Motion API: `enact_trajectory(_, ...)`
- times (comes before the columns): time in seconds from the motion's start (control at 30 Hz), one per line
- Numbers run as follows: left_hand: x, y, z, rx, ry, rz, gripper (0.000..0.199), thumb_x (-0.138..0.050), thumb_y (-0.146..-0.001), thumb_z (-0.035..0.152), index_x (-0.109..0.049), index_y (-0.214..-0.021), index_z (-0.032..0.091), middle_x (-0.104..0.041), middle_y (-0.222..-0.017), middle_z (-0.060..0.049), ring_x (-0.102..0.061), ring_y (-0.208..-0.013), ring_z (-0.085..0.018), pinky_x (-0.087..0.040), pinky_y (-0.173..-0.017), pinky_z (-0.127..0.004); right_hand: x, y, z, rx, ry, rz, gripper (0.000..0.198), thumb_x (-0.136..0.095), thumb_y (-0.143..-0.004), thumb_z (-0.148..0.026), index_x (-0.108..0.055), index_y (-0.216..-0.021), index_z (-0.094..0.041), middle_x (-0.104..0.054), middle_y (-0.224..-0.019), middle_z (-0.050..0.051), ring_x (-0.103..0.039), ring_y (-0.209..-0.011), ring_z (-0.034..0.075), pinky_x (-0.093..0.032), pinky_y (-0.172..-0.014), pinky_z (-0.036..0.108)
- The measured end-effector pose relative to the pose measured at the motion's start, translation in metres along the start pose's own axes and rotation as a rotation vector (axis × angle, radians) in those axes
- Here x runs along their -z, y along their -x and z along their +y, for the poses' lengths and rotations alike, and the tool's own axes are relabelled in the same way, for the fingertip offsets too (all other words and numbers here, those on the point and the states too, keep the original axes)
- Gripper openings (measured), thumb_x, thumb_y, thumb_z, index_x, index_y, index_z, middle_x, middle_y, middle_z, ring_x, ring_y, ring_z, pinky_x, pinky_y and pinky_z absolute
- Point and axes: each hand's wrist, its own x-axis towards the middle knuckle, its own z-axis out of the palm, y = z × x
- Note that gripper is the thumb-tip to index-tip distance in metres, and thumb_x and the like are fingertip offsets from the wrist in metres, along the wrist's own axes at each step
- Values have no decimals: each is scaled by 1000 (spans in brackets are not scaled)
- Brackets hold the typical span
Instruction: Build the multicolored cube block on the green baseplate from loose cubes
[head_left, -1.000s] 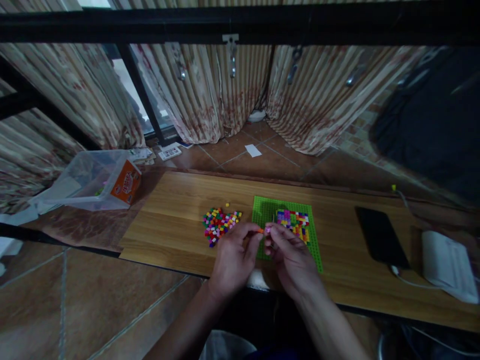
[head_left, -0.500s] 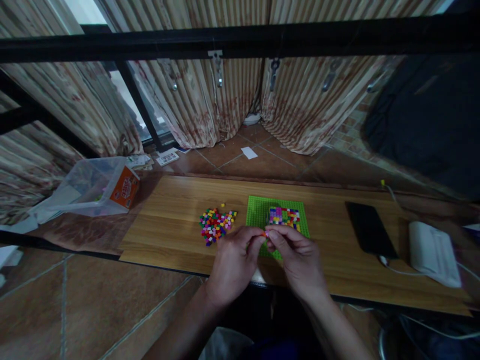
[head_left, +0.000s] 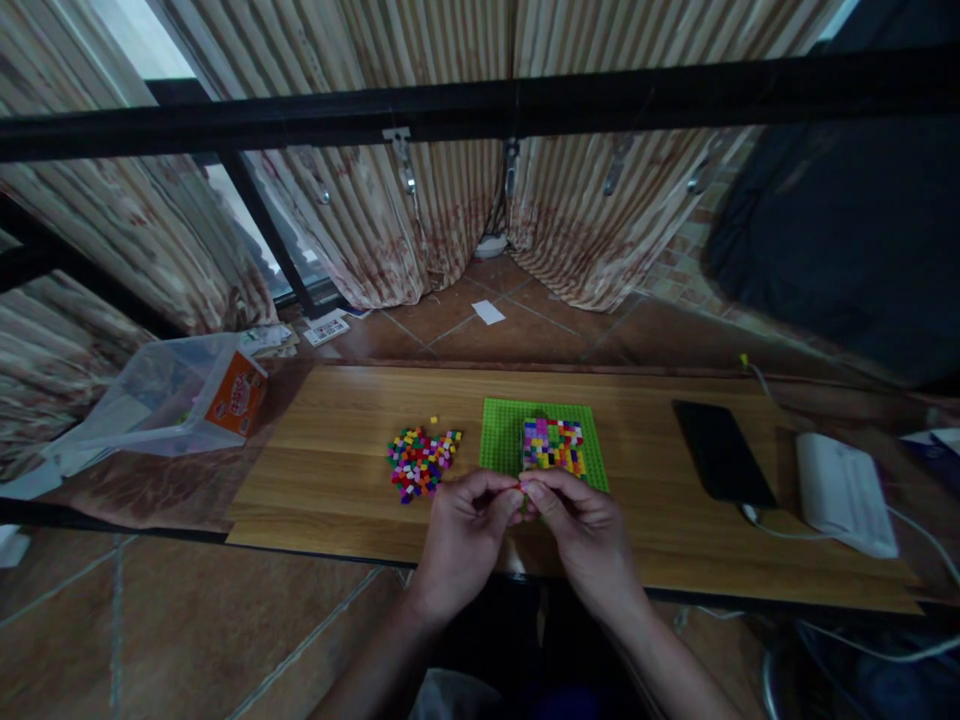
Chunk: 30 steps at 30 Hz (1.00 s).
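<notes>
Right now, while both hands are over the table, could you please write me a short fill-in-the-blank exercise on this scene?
1. The hand nearer the loose bricks is the person's ____ one.
2. The baseplate under the assembled bricks is coloured ____.
3. The label on the clear bin is coloured ____.
4. Right of the black device, the bulky object is coloured ____.

Missing words: left; green; orange; white.

Building baseplate (head_left: pixel 501 432) bright green; loose bricks (head_left: pixel 420 464) red, yellow, pink, white; curtains (head_left: pixel 442 225) beige-striped, reddish-blotched; box label (head_left: pixel 238 396) orange.
</notes>
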Motion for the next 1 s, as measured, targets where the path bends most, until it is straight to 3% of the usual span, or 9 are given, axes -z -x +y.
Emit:
enact_trajectory(0.33,-14,-6,-19,22,-104,-88,14,-58,-84,22,-71,-90,18,-70,-76,-1,-64,-69,-12,-53,-65,-22,21,3,18,-25,82,94,16,-70,-77,-37,-74,-87,-25,-73,-84,2,-67,-79,18,-53,-72,31)
enact_trajectory(0.57,-7,-5,-43,29,-203,-27,19,-57,-85,25,-66,-100,19,-70,-90,-3,-67,-81,-15,-55,-73,-25,55,-28,33,123,286,200,24,-64,-81,-40,-71,-94,-21,-74,-91,6,-68,-83,21,-53,-77,37)
enact_trajectory(0.8,-9,-21,-41,-58,-362,20,22,-56,-82,18,-63,-103,19,-69,-94,-3,-63,-70,-12,-52,-61,-22,60,-64,33,308,630,62,22,-55,-87,-36,-71,-91,-22,-72,-94,7,-65,-85,21,-50,-79,36)
enact_trajectory(1.0,-12,-29,-43,-86,-430,8,22,-55,-82,17,-63,-103,19,-69,-96,-3,-62,-72,-12,-51,-62,-22,58,-72,34,421,717,7,18,-57,-88,-31,-73,-87,-24,-67,-92,5,-62,-88,20,-48,-82,36)
